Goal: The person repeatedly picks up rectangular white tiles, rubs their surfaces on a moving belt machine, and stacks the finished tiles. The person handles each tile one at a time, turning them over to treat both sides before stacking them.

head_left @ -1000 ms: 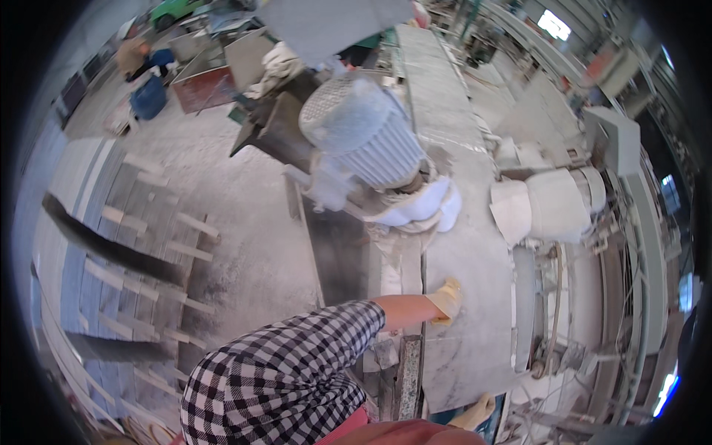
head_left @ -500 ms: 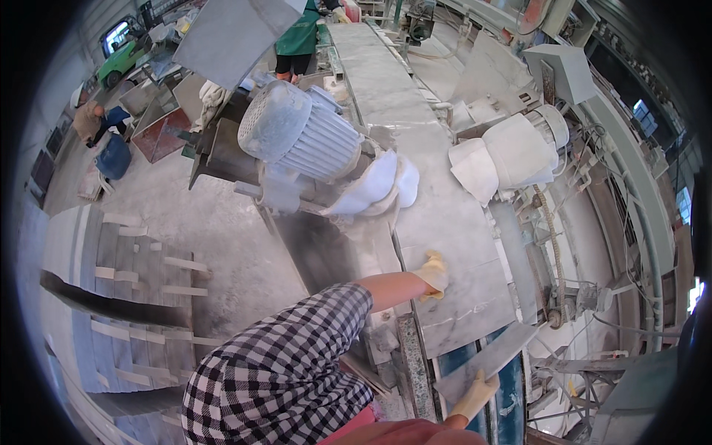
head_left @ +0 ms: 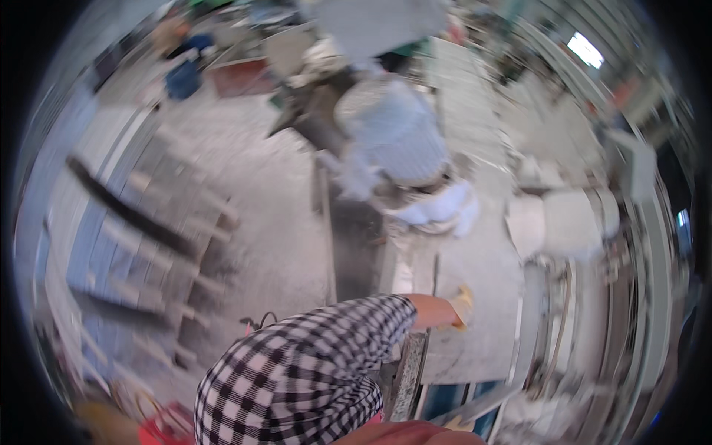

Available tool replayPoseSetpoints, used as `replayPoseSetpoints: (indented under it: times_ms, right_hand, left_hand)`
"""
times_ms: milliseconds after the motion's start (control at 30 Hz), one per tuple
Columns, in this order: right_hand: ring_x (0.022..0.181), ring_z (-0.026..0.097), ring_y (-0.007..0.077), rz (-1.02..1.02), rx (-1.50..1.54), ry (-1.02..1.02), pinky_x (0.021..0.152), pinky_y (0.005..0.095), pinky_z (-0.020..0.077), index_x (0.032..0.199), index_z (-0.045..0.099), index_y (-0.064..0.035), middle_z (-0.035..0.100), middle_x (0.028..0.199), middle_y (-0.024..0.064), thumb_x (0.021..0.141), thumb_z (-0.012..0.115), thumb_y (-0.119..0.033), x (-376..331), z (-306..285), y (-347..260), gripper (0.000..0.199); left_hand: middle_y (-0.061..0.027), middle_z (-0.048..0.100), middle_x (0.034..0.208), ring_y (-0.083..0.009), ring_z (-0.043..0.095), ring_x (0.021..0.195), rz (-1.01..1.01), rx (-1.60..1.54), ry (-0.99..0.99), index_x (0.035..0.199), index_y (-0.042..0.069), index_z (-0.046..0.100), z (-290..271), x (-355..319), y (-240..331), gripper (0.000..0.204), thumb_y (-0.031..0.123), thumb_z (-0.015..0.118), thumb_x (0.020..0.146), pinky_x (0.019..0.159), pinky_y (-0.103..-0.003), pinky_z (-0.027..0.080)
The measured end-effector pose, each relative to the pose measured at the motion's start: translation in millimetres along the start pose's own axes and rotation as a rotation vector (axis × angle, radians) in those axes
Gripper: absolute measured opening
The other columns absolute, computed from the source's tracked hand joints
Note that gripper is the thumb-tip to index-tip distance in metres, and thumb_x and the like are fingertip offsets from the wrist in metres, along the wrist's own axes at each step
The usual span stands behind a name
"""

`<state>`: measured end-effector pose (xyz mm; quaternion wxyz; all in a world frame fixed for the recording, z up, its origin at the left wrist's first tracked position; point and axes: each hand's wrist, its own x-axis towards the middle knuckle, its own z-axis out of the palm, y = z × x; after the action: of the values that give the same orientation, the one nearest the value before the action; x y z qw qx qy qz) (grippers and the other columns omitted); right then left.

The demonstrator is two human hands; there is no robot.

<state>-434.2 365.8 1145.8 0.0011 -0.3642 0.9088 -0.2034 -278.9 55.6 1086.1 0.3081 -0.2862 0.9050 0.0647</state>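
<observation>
Resting flat, the yellow-gloved left hand [head_left: 461, 305] presses its open grip on the long grey stone slab [head_left: 478, 267] near its left edge; bare slab stretches ahead toward the ribbed grey motor housing [head_left: 393, 133].

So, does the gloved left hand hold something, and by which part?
Nothing is held. The left hand, in a yellow glove, rests flat on the grey stone slab. The right hand is out of view.

1. My left hand [head_left: 461, 305] wears a yellow glove and rests flat on the stone slab [head_left: 482, 267].
2. The stone slab is long, grey, dusty, and lies flat.
</observation>
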Motion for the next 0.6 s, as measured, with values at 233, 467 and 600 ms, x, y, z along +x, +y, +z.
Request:
replayPoseSetpoints:
  times_ms: [233,467,600]
  right_hand:
    - [0.112,0.059,0.0455,-0.25,-0.013,0.228,0.1,0.0487,0.0464,0.127,0.058,0.0078,0.062,0.121,0.0304,0.088,0.067,-0.02,15,76,147,0.049]
    - [0.113,0.059,0.0455,-0.318,-0.02,0.194,0.1,0.0487,0.0462,0.127,0.058,0.0082,0.062,0.121,0.0305,0.088,0.068,-0.021,56,154,380,0.049]
    - [0.113,0.059,0.0454,-0.351,-0.029,0.196,0.101,0.0488,0.046,0.126,0.059,0.0083,0.062,0.121,0.0305,0.088,0.068,-0.022,66,164,414,0.049]
  left_hand:
    - [-0.0025,0.074,0.101,-0.0342,0.063,0.102,-0.076,0.044,0.236,0.103,0.023,0.077,1,-2,-9,0.032,0.04,0.067,0.077,0.088,-0.07,0.041]
    - [-0.0039,0.073,0.116,-0.0325,0.062,0.11,-0.098,0.023,0.109,0.118,0.025,0.072,-9,-29,-14,0.045,0.053,0.051,0.09,0.091,-0.069,0.038]
    - [-0.0037,0.073,0.117,-0.0315,0.062,0.111,-0.114,0.041,0.149,0.118,0.025,0.072,-17,-36,-16,0.047,0.055,0.052,0.088,0.094,-0.067,0.038]
